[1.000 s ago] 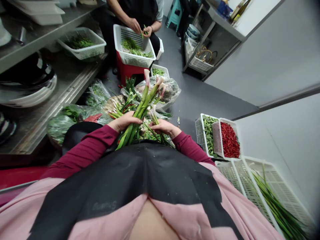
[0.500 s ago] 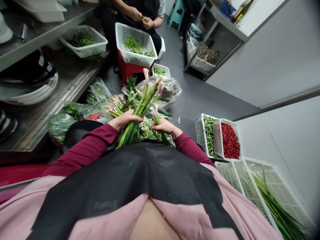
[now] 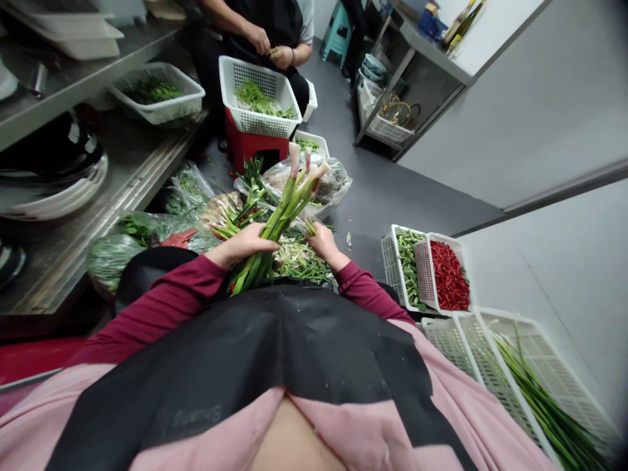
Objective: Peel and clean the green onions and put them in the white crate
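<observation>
My left hand point(image 3: 245, 244) is closed around a bunch of green garlic point(image 3: 285, 208), its pale, purplish bulb ends pointing up and away and its green leaves hanging toward my apron. Just right of it, my right hand point(image 3: 324, 243) is closed on thinner stalks point(image 3: 310, 226), of which only a short pale-green part shows; the fingers hide the rest. Below and between both hands lies a heap of cut greens and trimmings point(image 3: 299, 260). Beyond my left hand rest more bunched stalks with white roots point(image 3: 223, 209).
A co-worker's hands point(image 3: 269, 51) work over a white basket point(image 3: 260, 122) on a red stool point(image 3: 255, 147). Plastic bags of greens point(image 3: 112, 255) lie at left beside a metal shelf point(image 3: 142, 160). Baskets of green pods point(image 3: 411, 261), red chillies point(image 3: 447, 275) and long green stalks point(image 3: 544, 399) stand right.
The thin stalks in my right hand show much less than before, their white ends no longer sticking up. My left hand still grips its bunch. The whole view has shifted slightly.
</observation>
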Motion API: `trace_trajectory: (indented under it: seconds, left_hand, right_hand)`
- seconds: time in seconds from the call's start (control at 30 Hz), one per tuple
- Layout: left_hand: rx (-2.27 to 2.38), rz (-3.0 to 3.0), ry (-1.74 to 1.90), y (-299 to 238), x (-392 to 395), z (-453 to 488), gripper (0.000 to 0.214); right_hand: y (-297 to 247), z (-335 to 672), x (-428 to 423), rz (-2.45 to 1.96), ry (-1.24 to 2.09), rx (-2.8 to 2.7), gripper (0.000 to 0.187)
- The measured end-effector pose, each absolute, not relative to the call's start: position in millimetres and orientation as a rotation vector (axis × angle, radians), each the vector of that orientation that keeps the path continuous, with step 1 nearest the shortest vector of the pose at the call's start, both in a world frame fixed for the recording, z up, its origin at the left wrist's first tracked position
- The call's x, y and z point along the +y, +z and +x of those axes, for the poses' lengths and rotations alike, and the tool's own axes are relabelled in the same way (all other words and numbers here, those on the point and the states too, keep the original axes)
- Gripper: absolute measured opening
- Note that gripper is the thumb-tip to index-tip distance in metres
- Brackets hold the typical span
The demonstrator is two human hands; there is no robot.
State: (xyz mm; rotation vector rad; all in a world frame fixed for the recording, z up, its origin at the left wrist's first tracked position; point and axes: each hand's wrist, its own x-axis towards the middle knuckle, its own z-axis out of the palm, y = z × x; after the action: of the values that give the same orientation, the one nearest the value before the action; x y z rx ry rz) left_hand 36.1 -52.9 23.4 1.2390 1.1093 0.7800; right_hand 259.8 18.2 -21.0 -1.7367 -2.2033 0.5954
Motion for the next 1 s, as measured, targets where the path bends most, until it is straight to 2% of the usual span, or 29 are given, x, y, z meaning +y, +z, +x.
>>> trace_trajectory:
  seconds: [0.17, 0.3, 0.43, 0.53, 0.67, 0.77, 1.0]
  left_hand:
    - [1.082, 1.304, 0.795, 25.8, -60.3, 22.0, 0.03]
    - [1.133, 1.32, 0.882, 25.6, -67.2, 8.4, 0.034]
    - [1.209, 1.315, 1.0, 25.1, -70.7, 0.7, 0.036]
    - [1.232, 1.315, 1.04, 27.3, -70.9, -0.2, 0.037]
    - [1.229, 1.377, 0.968, 37.1, -68.5, 8.1, 0.037]
    - [1.22, 1.474, 0.857, 45.7, -66.2, 20.3, 0.033]
    - [1.157, 1.459, 0.75, 47.1, -64.5, 32.7, 0.036]
  right_hand:
    - [-30.1, 310.9, 50.2, -2.143, 0.318, -1.951, 0.022]
    - [-34.4, 348.2, 60.4, -2.28, 0.305, -1.77, 0.029]
    - [-33.1, 342.7, 50.0, -2.034, 0.556, -1.865, 0.036]
    - [-23.1, 322.6, 31.6, -1.833, 0.725, -1.737, 0.039]
    - [0.4, 290.3, 5.0, -1.54, 1.207, -1.456, 0.053]
    - [15.7, 270.1, -4.6, -1.369, 1.471, -1.38, 0.047]
    - [21.8, 270.2, -7.6, -1.068, 1.757, -1.25, 0.031]
